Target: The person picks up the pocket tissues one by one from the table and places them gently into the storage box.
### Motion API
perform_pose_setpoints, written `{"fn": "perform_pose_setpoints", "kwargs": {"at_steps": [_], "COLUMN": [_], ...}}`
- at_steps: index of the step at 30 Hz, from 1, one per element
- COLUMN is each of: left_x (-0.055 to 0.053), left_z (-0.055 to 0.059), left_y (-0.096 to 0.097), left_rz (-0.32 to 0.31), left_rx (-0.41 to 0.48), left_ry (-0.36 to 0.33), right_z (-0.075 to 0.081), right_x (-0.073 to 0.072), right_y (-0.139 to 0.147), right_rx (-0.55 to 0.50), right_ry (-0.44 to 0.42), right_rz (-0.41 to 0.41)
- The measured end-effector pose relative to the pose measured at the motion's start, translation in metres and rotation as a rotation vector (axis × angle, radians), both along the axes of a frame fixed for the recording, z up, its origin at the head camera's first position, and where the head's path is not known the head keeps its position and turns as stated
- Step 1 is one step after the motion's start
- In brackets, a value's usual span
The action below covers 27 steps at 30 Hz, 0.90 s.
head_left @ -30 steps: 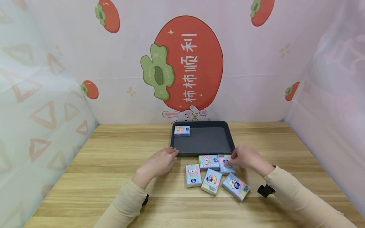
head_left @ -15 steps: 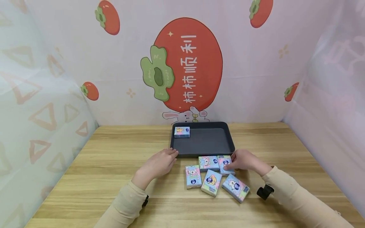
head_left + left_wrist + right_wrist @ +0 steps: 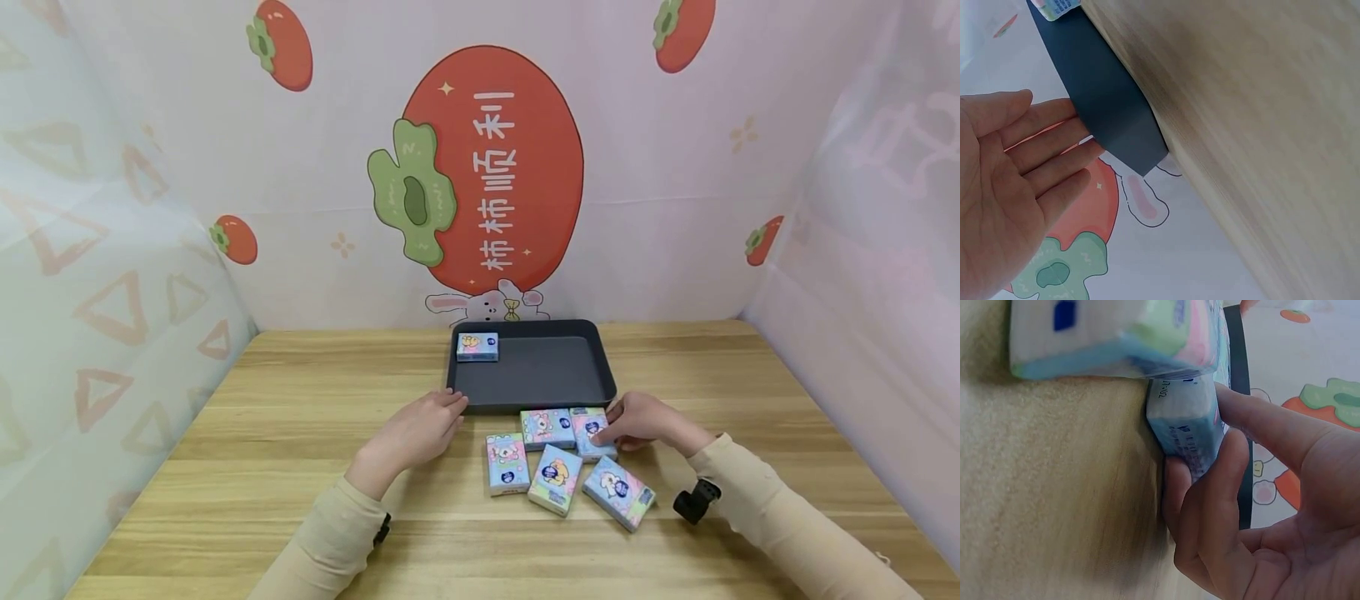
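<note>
moved only the bare right hand (image 3: 643, 418) since a second ago, easing its thumb slightly nearer on the pastel blue-and-pink rectangular printed packet (image 3: 584, 430), now pinched between thumb above and curled fingers beside, just in front of the right end of the dark grey rectangular tray (image 3: 551, 371). touching the tray's near left corner with the bare left hand (image 3: 420, 429), fingers straight and unclasped. lying inside the tray's far left corner, one similar packet (image 3: 477, 345); in front of the tray, four more packets (image 3: 556, 477) on the light wood-grain table (image 3: 300, 433).
</note>
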State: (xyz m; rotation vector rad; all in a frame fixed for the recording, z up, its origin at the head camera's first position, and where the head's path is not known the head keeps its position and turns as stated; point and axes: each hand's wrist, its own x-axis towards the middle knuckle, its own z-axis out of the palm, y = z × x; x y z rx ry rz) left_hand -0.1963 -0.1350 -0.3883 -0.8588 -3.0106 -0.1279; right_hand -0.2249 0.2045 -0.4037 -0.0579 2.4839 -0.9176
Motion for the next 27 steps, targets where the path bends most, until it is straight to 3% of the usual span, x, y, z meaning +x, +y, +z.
{"fn": "perform_pose_setpoints", "kwargs": {"at_steps": [15,27], "left_x": [-0.0009,-0.0001], "left_z": [-0.0013,-0.0018], "left_y": [-0.0003,-0.0007], "left_rz": [-0.029,-0.029], "left_rx": [0.016,0.019], "left_ry": [0.038,0.035], "right_z": [-0.0029,0.0027], "right_x": [-0.0002,0.0062], "right_y": [-0.0008,0.0077], "right_rx": [-0.045,-0.016], "right_ry": [-0.007,0.031], "right_rz": [-0.046,-0.011]}}
